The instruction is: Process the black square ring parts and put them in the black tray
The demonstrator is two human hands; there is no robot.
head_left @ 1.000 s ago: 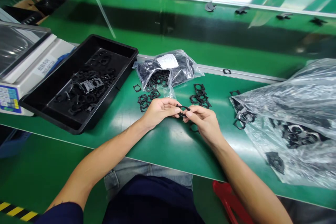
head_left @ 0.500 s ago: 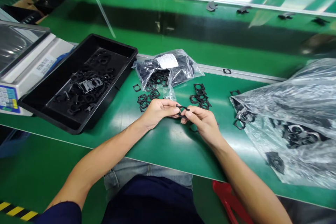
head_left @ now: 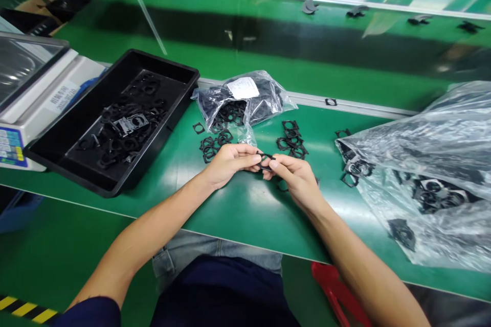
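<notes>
Black ring piece (head_left: 266, 156), centre of the frame, pinched by the fingertips of left hand (head_left: 229, 163) and right hand (head_left: 301, 179). I judge handling midway: this piece unreleased, loose pieces (head_left: 292, 139) beyond, more in the bag (head_left: 418, 148) at right. Tray (head_left: 128, 176) bounds left; I have room on tabletop (head_left: 238, 214) at lower centre.

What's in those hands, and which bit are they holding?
A black frame: the left hand pinches its left end, the right hand its right end.
</notes>
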